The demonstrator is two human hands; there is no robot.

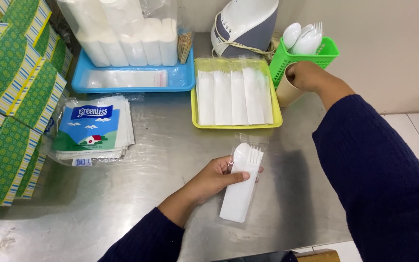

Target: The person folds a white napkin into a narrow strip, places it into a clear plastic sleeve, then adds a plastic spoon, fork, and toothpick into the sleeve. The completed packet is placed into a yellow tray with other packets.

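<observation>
Cutlery pouch (241,187), pinched in our left hand (214,179) just below the yellow tray (277,121), could spill its spoon and fork while our right hand (306,75) grips the paper cup (286,92) beside that tray.

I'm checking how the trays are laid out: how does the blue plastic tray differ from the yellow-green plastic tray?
The blue plastic tray is wider and sits at the back left; the yellow-green plastic tray sits right of it, nearer the person. The blue one carries upright white rolls in clear wrap and a flat clear sleeve; the yellow-green one holds folded white napkins lying flat in a row. Both are shallow, rectangular and rest on the steel counter.
</observation>
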